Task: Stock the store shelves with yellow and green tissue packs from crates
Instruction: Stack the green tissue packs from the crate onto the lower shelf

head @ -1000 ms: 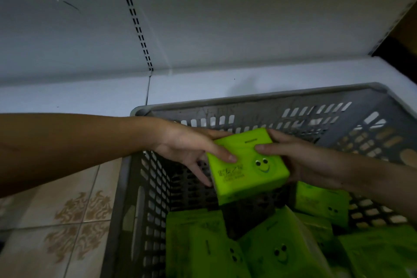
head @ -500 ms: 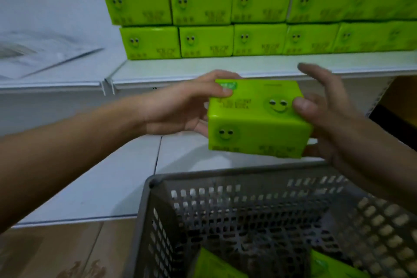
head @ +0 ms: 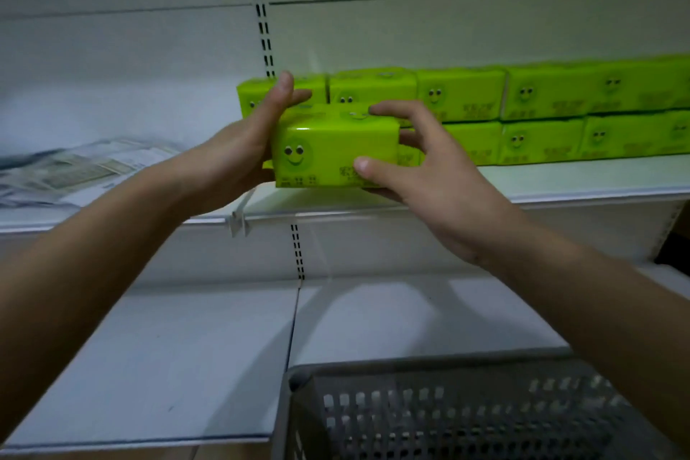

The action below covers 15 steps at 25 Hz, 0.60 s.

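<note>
green pack held at the shelf's front edge

grey plastic crate (head: 466,418) sits nearest, at the bottom right, close under the arms so each reach is short; its contents are out of view. above it a bare lower shelf (head: 168,355) runs across. further up, the left hand (head: 239,149) cups one end of a green tissue pack (head: 334,151) and the right hand (head: 414,164) clasps the other, thumb on the front face, fingers over the top. gripped from both ends, the pack stays level, smiley face outward. it hovers over the front edge of the upper shelf (head: 560,185), before the left end of the stacked green packs (head: 541,112), likely to start a front row. papers (head: 74,170) lie at the far left.
</note>
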Each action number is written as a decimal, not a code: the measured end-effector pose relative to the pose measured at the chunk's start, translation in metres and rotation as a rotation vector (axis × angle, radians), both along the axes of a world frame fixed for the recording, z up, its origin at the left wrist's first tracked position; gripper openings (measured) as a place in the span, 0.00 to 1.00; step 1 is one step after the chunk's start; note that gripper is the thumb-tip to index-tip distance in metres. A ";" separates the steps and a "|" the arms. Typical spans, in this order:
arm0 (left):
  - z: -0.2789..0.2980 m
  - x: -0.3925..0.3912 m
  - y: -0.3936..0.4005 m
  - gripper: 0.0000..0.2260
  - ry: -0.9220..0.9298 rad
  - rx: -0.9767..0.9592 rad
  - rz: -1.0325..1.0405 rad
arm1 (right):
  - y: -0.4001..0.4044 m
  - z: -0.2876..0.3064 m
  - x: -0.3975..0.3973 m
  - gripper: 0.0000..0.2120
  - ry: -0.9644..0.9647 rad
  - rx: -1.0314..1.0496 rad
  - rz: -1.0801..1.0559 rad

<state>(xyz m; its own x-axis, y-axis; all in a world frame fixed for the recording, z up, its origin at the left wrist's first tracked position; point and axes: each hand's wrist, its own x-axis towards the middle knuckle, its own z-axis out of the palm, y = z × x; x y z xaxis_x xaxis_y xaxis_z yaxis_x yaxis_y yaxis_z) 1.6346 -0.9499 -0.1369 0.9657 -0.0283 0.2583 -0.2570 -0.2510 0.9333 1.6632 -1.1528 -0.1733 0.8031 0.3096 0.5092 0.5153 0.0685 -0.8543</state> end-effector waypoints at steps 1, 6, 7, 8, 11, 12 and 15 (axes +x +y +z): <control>-0.001 -0.001 0.010 0.38 0.003 0.087 -0.003 | 0.012 0.000 0.004 0.22 0.006 -0.004 0.010; -0.016 0.003 0.043 0.53 0.008 0.295 0.060 | 0.042 -0.006 0.013 0.22 -0.005 -0.161 -0.002; -0.017 0.004 0.046 0.52 0.012 0.288 0.066 | 0.045 -0.007 0.016 0.21 -0.020 -0.218 -0.031; -0.018 0.005 0.049 0.53 0.017 0.263 0.073 | 0.047 -0.007 0.019 0.21 -0.036 -0.270 -0.066; -0.021 0.011 0.060 0.59 0.016 0.178 0.138 | 0.055 -0.007 0.026 0.21 -0.083 -0.349 -0.135; -0.022 0.010 0.061 0.59 0.015 0.176 0.160 | 0.057 -0.006 0.026 0.21 -0.108 -0.367 -0.151; -0.023 0.011 0.057 0.55 0.030 0.235 0.237 | 0.059 -0.006 0.028 0.23 -0.171 -0.402 -0.171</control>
